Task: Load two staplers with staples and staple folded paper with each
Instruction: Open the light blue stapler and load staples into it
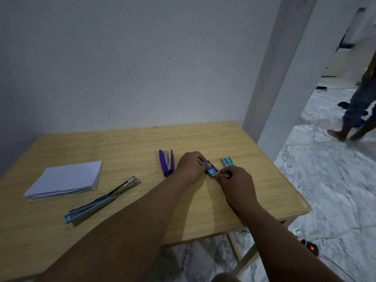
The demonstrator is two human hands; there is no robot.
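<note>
Left hand (189, 167) and right hand (236, 178) both pinch a blue staple box (211, 170) marked "10"; a green box (227, 161), at its 2 o'clock, also reads "10".

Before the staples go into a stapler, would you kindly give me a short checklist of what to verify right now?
1. Blue staple box held by both the left hand and the right hand: ok.
2. Box open with staples out: cannot tell, fingers cover its ends.
3. Purple stapler opened for loading: ok, it lies spread open.
4. Blue stapler opened: ok, its arm is swung out.
5. Folded paper on the table: ok.
6. Spare green staple box within reach: ok.
</note>
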